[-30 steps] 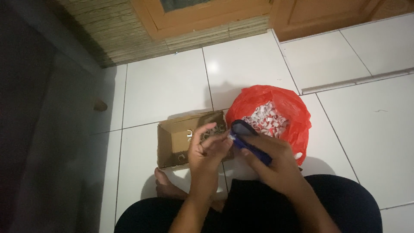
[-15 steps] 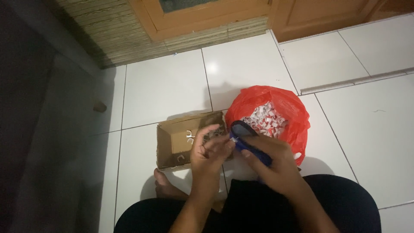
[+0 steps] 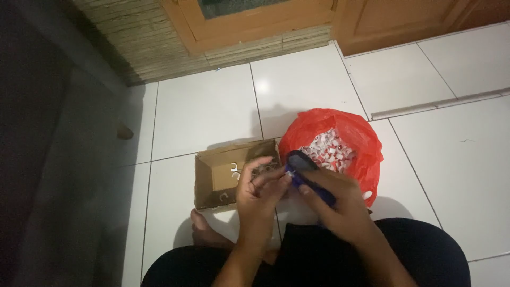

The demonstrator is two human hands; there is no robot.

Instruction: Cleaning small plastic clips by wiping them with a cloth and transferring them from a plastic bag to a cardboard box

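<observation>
My right hand [image 3: 340,204] grips a dark blue, elongated tool [image 3: 305,175] that points up and to the left. My left hand [image 3: 259,194] meets the tool's tip with thumb and fingertips pinched together; whatever small piece they hold is too small to make out. Both hands hover over the right end of an open brown cardboard box [image 3: 212,180] with a few small white pieces inside. A red plastic bag [image 3: 361,143] full of small red-and-white pieces sits just right of the box.
I sit on a white tiled floor [image 3: 212,111] with dark trousers [image 3: 425,250] and a bare foot [image 3: 204,231] below the box. A wooden door frame [image 3: 255,26] and woven mat lie ahead. A dark wall runs along the left.
The hands stay together at the tool's tip, with only slight finger movement. Box and bag have not moved.
</observation>
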